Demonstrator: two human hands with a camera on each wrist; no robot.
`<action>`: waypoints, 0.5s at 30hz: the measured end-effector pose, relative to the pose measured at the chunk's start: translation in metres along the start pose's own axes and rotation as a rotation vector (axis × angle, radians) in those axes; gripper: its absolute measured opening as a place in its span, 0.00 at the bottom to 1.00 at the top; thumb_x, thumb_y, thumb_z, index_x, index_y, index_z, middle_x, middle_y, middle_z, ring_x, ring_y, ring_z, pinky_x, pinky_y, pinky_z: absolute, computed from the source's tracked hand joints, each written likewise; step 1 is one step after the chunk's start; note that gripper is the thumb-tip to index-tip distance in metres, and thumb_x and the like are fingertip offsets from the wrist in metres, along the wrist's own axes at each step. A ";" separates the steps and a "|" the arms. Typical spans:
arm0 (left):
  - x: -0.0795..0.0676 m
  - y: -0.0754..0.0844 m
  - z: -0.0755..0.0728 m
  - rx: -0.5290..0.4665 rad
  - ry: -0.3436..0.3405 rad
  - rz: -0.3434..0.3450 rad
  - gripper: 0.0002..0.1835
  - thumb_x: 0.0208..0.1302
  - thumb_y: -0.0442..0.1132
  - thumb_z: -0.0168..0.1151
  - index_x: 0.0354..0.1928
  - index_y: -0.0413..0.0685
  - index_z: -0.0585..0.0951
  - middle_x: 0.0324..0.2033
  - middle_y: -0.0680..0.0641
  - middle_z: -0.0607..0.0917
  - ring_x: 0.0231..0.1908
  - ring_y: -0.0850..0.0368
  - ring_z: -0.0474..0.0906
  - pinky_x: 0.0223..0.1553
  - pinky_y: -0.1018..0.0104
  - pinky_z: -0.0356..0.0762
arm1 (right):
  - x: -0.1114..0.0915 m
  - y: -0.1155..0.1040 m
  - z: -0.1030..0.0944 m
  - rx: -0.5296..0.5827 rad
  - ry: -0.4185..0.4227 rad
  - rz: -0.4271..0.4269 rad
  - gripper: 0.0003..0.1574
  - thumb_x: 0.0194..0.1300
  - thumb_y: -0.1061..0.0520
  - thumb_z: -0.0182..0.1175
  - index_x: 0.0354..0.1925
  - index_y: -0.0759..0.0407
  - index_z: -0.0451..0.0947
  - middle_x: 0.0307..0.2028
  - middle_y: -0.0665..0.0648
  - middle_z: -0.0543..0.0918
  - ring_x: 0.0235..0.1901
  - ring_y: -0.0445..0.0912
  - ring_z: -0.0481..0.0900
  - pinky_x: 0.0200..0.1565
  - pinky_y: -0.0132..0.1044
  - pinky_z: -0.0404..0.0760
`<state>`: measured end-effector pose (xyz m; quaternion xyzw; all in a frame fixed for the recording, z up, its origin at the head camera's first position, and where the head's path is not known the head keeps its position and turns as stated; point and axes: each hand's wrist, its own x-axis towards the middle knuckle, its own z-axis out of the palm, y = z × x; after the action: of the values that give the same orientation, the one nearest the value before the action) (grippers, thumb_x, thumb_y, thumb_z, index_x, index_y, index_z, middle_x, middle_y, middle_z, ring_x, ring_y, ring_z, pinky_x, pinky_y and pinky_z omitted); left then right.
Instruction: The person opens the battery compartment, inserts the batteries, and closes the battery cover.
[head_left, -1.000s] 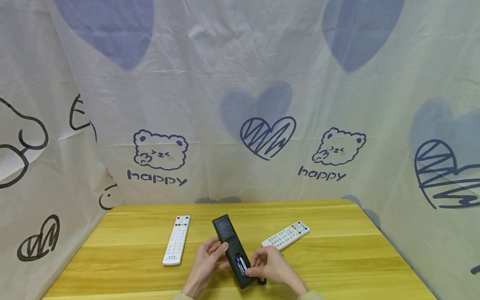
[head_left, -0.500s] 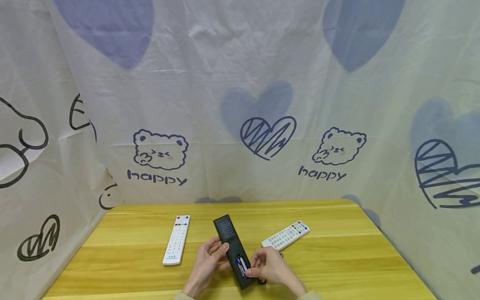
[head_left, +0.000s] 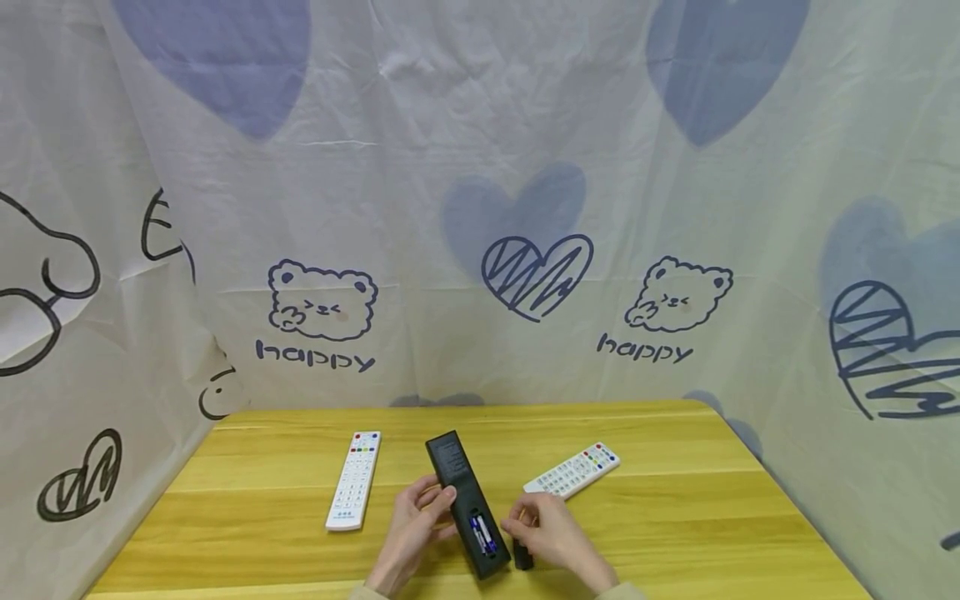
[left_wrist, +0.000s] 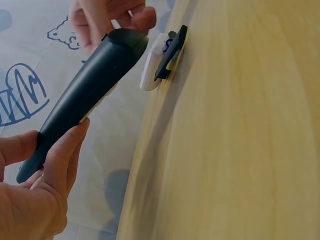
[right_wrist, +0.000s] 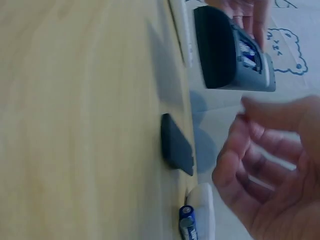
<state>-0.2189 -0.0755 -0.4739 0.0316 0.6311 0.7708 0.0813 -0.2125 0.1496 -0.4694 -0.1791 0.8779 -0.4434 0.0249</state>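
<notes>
My left hand (head_left: 411,521) grips a black remote control (head_left: 459,475) by its sides, back face up, tilted above the table. Its battery compartment is uncovered, and batteries (head_left: 483,535) with blue and white wraps lie inside; the right wrist view shows these batteries (right_wrist: 248,56) too. Just right of the remote is my right hand (head_left: 553,532), apart from it, fingers loosely bent with nothing between them. Below that hand a black battery cover (head_left: 522,556) rests on the table, plainer in the right wrist view as a thin dark cover (right_wrist: 176,145).
One white remote (head_left: 352,483) lies to the left and another white remote (head_left: 576,470) lies slanted at the right. Beside the right one are loose blue-and-silver batteries (right_wrist: 188,222). The wooden table (head_left: 675,500) ends at a printed cloth backdrop (head_left: 465,333).
My right hand has drawn back from the battery compartment to the right, leaving the batteries in fuller view. The black remote and left hand have barely moved.
</notes>
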 end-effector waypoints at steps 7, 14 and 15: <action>0.001 -0.001 -0.001 0.002 0.005 -0.004 0.30 0.73 0.38 0.59 0.67 0.23 0.64 0.47 0.43 0.87 0.36 0.60 0.86 0.40 0.63 0.90 | -0.003 0.006 0.001 -0.185 0.045 0.086 0.09 0.61 0.57 0.70 0.37 0.60 0.80 0.17 0.46 0.72 0.16 0.37 0.65 0.18 0.27 0.62; 0.002 -0.002 -0.002 0.004 0.007 -0.012 0.31 0.73 0.39 0.59 0.68 0.24 0.63 0.48 0.42 0.87 0.37 0.60 0.86 0.40 0.63 0.90 | -0.003 0.006 0.001 -0.259 -0.003 0.155 0.23 0.60 0.55 0.72 0.50 0.64 0.79 0.24 0.50 0.76 0.24 0.42 0.70 0.23 0.30 0.67; 0.002 -0.002 -0.002 0.004 0.009 -0.013 0.31 0.73 0.39 0.59 0.68 0.24 0.63 0.48 0.42 0.87 0.36 0.60 0.86 0.40 0.63 0.90 | -0.002 0.006 0.001 -0.262 -0.012 0.160 0.24 0.60 0.54 0.72 0.50 0.64 0.79 0.24 0.51 0.77 0.25 0.43 0.71 0.24 0.31 0.67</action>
<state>-0.2211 -0.0764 -0.4767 0.0240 0.6332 0.7691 0.0834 -0.2118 0.1528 -0.4756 -0.1128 0.9396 -0.3204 0.0420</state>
